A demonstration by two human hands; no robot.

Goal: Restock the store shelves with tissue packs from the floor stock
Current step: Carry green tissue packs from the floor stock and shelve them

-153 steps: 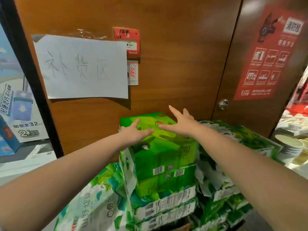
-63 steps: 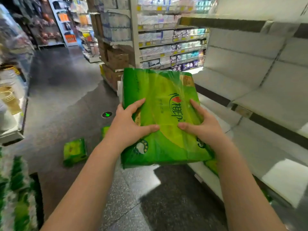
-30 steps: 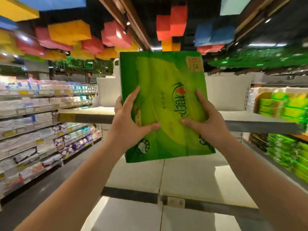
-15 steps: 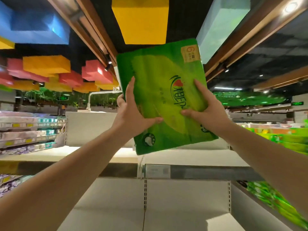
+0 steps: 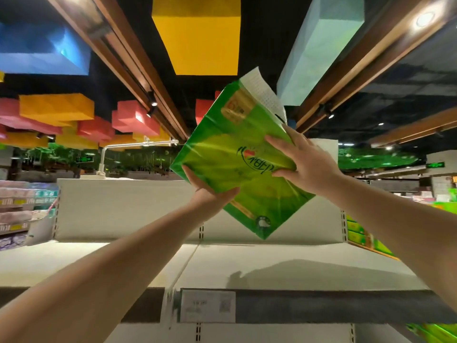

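A green tissue pack [image 5: 230, 164] with a white perforated flap at its top is held up in the air, tilted so one corner points down. My left hand [image 5: 207, 191] grips its lower left edge from underneath. My right hand [image 5: 304, 162] presses on its right side, fingers spread over the printed logo. The pack hangs above the white top shelf [image 5: 284, 263], not touching it. Its shadow falls on the shelf board.
A price label [image 5: 207, 305] sits on the shelf's dark front rail. More green packs [image 5: 361, 233] fill the shelving to the right. Stocked shelves [image 5: 22, 209] stand at far left. Coloured ceiling blocks and wooden beams hang overhead.
The pack has rotated clockwise into a diamond tilt and moved right and forward over the top shelf. My left hand slid under its lower edge; the view has risen above the shelf board.
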